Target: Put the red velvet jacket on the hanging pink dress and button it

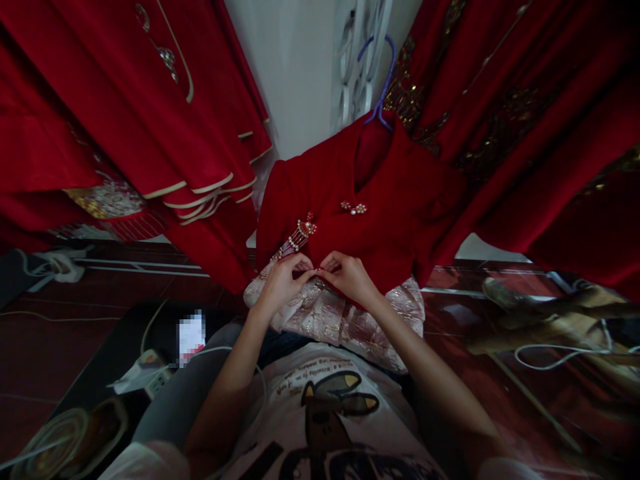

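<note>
A red velvet jacket [400, 200] hangs in front of me on a purple hanger [383, 87]. It has a pearl clasp [354, 209] near the collar and a tasselled clasp [300, 235] lower down. My left hand [283, 280] and my right hand [350, 277] meet at the jacket's front edge just under the tasselled clasp. Both pinch the red cloth, fingertips nearly touching each other. What sits between the fingertips is too small to make out. A pale gold brocade skirt [340, 320] hangs below the jacket, under my hands.
More red garments hang at the left [125, 120] and at the right [525, 133]. A white wall [295, 73] stands behind. Cables and a white power strip [60, 267] lie on the dark floor at left. A shoe [505, 293] lies at right.
</note>
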Motion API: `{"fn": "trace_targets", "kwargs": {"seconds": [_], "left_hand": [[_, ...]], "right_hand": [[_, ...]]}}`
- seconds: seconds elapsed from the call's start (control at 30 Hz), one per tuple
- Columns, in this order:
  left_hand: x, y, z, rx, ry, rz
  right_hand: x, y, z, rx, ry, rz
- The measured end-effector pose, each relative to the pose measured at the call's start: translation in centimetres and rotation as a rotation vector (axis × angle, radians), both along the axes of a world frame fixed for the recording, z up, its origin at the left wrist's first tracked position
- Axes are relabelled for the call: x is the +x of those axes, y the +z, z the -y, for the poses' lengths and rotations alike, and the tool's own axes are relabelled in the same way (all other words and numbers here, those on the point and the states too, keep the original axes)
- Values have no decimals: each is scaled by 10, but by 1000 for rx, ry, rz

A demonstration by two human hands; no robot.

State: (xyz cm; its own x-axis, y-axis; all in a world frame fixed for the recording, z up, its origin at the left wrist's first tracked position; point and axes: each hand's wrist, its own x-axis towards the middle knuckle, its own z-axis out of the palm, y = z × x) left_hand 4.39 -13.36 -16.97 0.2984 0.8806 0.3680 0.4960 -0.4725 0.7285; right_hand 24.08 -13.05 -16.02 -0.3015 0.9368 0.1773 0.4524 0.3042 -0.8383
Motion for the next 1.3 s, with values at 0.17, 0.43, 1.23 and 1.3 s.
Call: {"fn": "trace_targets", "kwargs": {"seconds": [0.17, 0.43, 1.23, 1.3], "left_hand": [[-8, 40, -15, 279, 140, -128], [-11, 88, -53, 670, -60, -673], [46, 97, -79, 825, -103, -487], [61, 100, -75, 821, -67, -538]], "right_hand": [[26, 29, 7, -64, 247, 87], [37, 45, 16, -16, 302, 152], [55, 73, 25, -223, 397, 103], [58, 79, 31, -262, 419, 125]]}}
